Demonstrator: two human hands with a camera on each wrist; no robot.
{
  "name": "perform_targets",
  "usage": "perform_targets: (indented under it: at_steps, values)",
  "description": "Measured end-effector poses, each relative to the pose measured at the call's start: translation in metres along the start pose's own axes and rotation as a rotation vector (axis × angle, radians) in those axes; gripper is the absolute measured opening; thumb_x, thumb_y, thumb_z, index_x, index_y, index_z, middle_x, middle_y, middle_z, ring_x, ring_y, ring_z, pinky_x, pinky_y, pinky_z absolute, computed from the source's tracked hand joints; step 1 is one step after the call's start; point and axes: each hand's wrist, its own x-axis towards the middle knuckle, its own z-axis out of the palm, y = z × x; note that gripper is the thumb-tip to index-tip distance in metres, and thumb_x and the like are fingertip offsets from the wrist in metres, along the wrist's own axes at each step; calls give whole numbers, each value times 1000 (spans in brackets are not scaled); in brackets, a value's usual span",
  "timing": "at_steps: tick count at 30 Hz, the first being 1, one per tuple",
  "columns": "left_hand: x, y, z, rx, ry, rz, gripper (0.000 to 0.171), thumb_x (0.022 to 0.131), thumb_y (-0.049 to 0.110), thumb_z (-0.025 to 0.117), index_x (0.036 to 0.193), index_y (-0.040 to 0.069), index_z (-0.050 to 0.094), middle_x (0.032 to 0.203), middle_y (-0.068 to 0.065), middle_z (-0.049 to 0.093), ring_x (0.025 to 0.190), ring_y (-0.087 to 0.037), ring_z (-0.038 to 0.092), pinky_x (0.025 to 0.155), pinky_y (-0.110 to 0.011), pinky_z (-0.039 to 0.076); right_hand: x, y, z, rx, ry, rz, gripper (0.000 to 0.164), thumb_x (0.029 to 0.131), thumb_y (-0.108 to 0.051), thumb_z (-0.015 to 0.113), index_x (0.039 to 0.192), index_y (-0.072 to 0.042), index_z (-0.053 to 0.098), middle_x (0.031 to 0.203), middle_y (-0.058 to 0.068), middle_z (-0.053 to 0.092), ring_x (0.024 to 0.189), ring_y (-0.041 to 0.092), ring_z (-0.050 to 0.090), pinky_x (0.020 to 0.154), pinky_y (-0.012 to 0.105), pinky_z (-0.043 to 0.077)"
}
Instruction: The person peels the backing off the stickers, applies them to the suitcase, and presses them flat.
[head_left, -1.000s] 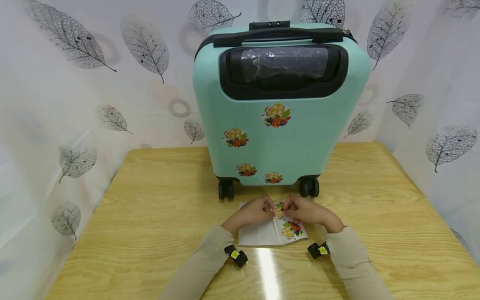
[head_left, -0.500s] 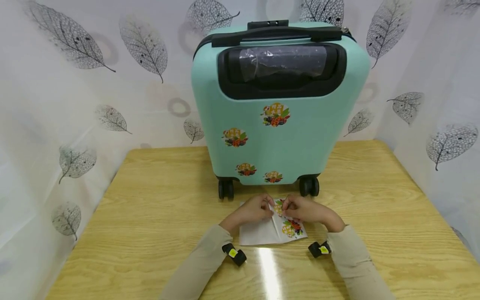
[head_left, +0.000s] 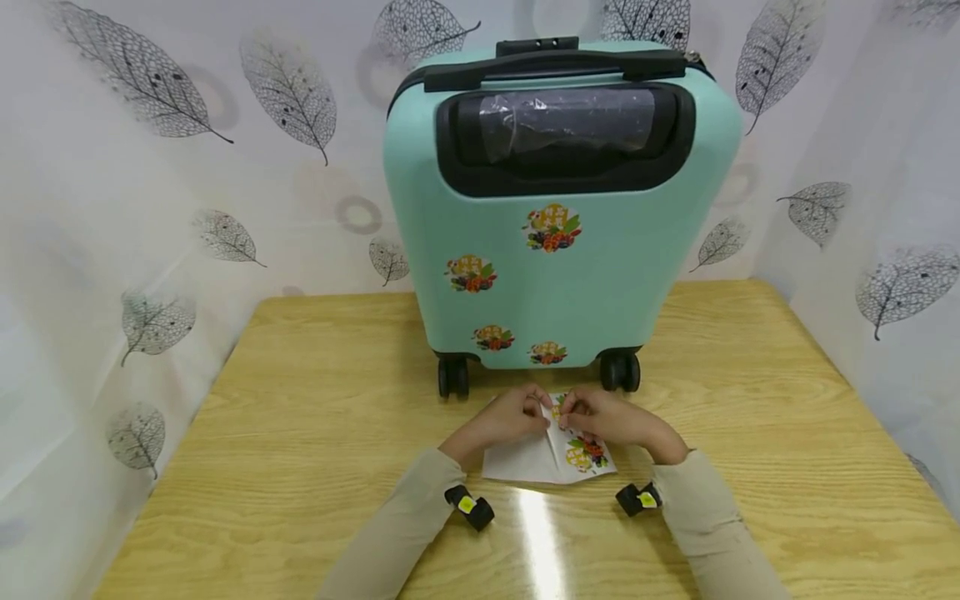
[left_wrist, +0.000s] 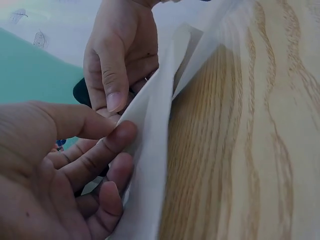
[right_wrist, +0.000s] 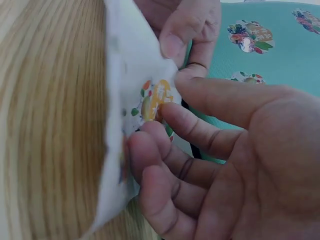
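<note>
A white sticker sheet (head_left: 517, 465) with a crease down its middle is held up between both hands, in front of a mint-green suitcase (head_left: 615, 275). The left hand (head_left: 517, 418) pinches the sheet's top edge near the crease, thumb against index finger. Close beside it, the right hand (head_left: 611, 419) pinches the same edge at a round fruit sticker (right_wrist: 159, 97), its index fingertip over the printed face. A second fruit sticker (head_left: 587, 454) shows lower on the sheet's right half. The right fingers partly cover the upper sticker.
Several matching stickers, one of them a fruit sticker (head_left: 553, 227), are on the suitcase's front. Its black wheels (head_left: 619, 372) stand on the wooden table (head_left: 315, 417), just behind the hands. A leaf-patterned cloth (head_left: 300, 200) hangs behind and at both sides.
The sheet's lower edge has risen slightly, and the upper sticker is more covered by the right fingers. Both hands stay at nearly the same spot, still pinching the sheet.
</note>
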Motion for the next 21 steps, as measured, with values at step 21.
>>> perform_targets:
  at_steps: [21]
  values:
    - [0,-2,2,17,-38,137,19,90,-3,62,107,0,54,85,-19,69,67,-6,53,61,-16,40,2,5,4,31,-3,-38,13,97,-5,53,98,8,54,71,11,55,53,6,45,48,20,39]
